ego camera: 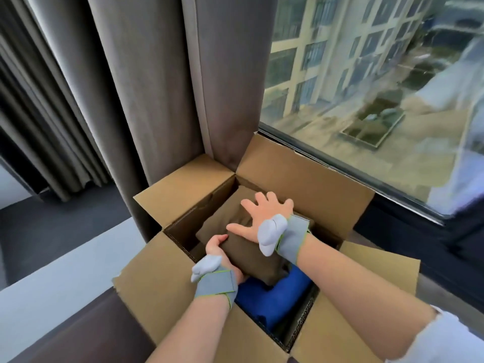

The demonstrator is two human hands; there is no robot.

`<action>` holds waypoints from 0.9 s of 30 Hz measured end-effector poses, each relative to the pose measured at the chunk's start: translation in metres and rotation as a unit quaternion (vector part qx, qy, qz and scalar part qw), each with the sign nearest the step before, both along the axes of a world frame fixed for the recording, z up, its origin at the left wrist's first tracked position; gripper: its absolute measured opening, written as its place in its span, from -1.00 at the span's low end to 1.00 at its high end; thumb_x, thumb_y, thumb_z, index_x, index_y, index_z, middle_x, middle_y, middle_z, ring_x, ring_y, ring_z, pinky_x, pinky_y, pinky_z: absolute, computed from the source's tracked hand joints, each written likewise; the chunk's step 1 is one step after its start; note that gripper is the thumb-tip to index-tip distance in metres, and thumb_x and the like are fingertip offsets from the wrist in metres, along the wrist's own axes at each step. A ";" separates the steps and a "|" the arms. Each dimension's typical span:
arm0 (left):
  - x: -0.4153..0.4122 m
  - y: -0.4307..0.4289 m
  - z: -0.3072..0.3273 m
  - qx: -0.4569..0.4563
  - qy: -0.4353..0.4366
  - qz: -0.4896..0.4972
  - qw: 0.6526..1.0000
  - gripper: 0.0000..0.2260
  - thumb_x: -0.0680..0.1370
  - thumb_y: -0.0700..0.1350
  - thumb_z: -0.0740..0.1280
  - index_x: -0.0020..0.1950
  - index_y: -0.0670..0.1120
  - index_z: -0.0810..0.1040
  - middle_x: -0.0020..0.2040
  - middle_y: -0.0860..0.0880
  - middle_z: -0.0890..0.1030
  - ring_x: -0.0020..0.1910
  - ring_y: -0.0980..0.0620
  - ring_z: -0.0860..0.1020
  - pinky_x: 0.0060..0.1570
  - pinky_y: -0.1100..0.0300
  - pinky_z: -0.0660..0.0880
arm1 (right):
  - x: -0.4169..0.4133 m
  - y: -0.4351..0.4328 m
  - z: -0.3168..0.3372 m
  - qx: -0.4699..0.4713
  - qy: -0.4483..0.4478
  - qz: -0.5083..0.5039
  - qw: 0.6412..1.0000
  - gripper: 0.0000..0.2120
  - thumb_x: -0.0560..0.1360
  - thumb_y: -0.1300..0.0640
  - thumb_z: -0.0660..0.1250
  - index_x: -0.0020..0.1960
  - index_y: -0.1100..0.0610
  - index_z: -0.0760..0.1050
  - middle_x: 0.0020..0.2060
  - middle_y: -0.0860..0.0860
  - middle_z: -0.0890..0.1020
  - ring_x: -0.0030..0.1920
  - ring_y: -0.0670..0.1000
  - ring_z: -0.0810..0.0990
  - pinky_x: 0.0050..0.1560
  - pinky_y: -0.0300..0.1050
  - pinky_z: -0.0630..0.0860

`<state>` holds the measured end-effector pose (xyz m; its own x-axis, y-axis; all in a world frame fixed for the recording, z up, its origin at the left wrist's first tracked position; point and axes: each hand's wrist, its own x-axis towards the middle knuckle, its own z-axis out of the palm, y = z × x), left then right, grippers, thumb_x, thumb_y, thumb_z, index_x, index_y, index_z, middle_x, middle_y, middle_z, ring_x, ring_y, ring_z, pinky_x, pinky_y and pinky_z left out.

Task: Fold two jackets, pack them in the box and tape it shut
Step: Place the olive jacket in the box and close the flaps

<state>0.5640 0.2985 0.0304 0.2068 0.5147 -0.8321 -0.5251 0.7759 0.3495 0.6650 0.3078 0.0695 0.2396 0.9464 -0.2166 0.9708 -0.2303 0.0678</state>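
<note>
Down inside the open cardboard box [162, 281]: folded brown jacket [251, 258]. Lies atop the blue jacket [277, 297]. Gripped at the near left edge by the left hand [220, 254], fingers curled round the fabric. Pressed from above by the right hand [264, 213], fingers straight and spread, clamping nothing. Grey straps [216, 284] on both wrists. Just behind the box, grey curtain [157, 100] and window [366, 74].

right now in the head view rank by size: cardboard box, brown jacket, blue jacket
1. open tan cardboard box
2. folded brown fabric jacket
3. blue fabric jacket, partly hidden under the brown one, so unsure
</note>
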 end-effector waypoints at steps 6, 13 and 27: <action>-0.002 0.001 -0.003 -0.001 0.045 -0.019 0.999 -0.85 0.38 -0.05 0.31 -0.29 -0.13 0.49 -0.30 -0.10 0.54 -0.26 -0.11 0.51 -0.18 0.15 0.46 | 0.001 -0.020 -0.033 0.001 0.066 -0.027 0.997 -0.21 0.41 -0.48 -0.07 0.51 -0.20 -0.24 0.53 -0.09 -0.17 0.52 0.16 -0.22 0.38 0.43 -0.08; -0.004 0.019 -0.067 -0.002 0.078 -0.057 0.995 -0.23 -0.01 0.21 0.61 0.16 0.04 0.59 0.03 -0.08 0.68 0.02 -0.15 0.64 0.08 -0.15 0.52 | 0.004 -0.029 -0.032 0.002 0.085 -0.024 0.996 -0.22 0.43 -0.46 -0.07 0.52 -0.18 -0.25 0.53 -0.08 -0.18 0.53 0.16 -0.20 0.40 0.38 -0.02; 0.003 -0.027 0.011 0.490 0.627 -0.108 0.596 -0.25 0.33 -0.40 0.29 0.50 -0.06 0.21 0.47 -0.18 0.22 0.46 -0.19 0.23 0.45 -0.03 0.07 | 0.009 -0.054 -0.021 0.175 0.096 -0.056 0.978 -0.57 0.61 -0.14 -0.11 0.44 -0.11 0.21 0.40 -0.10 0.30 0.37 -0.01 0.26 0.26 0.03 0.19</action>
<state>0.5670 0.2717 0.0409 -0.1111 0.9546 0.2763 0.7015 -0.1216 0.7022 0.6745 0.2535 0.0480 0.3325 0.9409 0.0640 0.9252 -0.3123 -0.2155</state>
